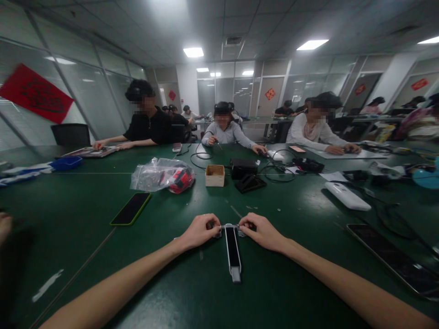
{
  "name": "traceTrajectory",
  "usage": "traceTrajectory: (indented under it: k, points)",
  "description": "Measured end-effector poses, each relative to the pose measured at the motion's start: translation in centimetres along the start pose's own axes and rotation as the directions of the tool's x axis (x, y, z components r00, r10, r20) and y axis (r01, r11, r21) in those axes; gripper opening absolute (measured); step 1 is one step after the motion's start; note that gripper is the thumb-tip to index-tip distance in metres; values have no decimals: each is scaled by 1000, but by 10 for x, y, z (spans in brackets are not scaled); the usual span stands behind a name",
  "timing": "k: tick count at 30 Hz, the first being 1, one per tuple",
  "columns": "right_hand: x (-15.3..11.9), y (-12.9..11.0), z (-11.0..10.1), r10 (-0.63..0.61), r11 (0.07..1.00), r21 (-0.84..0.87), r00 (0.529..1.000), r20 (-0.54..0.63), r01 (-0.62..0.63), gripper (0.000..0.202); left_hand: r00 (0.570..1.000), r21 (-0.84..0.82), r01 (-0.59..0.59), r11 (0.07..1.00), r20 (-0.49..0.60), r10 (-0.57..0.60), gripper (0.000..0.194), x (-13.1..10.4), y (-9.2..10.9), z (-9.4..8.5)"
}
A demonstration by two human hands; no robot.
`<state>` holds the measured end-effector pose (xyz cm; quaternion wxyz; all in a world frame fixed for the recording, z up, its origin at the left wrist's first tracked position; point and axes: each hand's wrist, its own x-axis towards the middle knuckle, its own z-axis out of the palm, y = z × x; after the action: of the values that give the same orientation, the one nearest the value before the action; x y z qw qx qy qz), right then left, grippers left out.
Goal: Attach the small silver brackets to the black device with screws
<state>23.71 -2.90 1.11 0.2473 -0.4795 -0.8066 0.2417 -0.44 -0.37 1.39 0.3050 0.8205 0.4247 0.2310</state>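
Observation:
A narrow black device with a white rim [232, 249] lies lengthwise on the green table, a pale grey block at its near end. Across its far end runs a thin metallic crossbar [229, 226]. My left hand [202, 230] is closed, thumb and fingers pinching the bar's left end. At the right end, my right hand [259, 230] pinches in the same way. Small greyish pieces show under the fingertips of both hands, too small to make out. What lies inside each pinch is partly hidden by the fingers.
A phone with a green edge [131, 209] lies left, a larger dark phone [394, 256] right. Beyond are a plastic bag with red items [161, 176], a small cardboard box [215, 176], black boxes [243, 169], a white device [347, 195] and cables. Several people sit around.

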Motion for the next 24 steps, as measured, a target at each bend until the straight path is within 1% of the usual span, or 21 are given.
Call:
traceTrajectory:
  k: [6,13,24]
  points:
    - [-1,-1,0,-18,1000,-15,1000,10,18,18,1000,16,4,1000,-3,-4,12,1,-3,1]
    - [0,0,0,-6,1000,-20,1000,20,6,18,1000,9,-14,1000,-12,14,11,1,-6,2]
    - [1,-1,1,23,999,-32,1000,13,-23,18,1000,11,7,1000,-5,-7,12,1,-3,2]
